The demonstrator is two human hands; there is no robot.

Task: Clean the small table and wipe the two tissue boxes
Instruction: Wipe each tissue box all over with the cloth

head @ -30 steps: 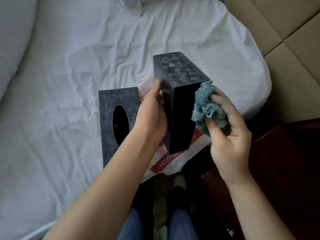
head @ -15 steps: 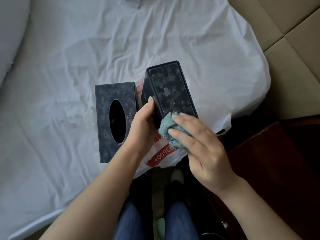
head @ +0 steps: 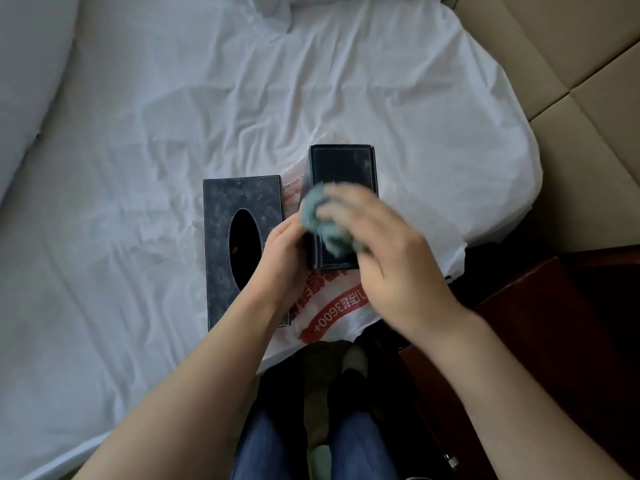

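Note:
Two dark tissue boxes rest on a white bed sheet. The left tissue box [head: 225, 216] lies flat with its oval slot facing up. The right tissue box [head: 343, 166] stands on its side on a white plastic bag [head: 329, 313], its plain stitched face turned up. My left hand [head: 280, 258] grips that box at its near left edge. My right hand [head: 388, 258], blurred with motion, presses a bunched teal cloth [head: 322, 220] onto the box's upper face. The near part of that face is hidden under the cloth and fingers.
The bed sheet [head: 138, 133] fills the left and middle. A dark red-brown wooden table [head: 540, 334] sits at the lower right. Beige padded panels [head: 571, 81] lie at the upper right. My legs in blue jeans [head: 353, 441] show at the bottom.
The right box has been turned so its plain stitched face points up instead of the patterned one. My right hand and cloth slid up across that face.

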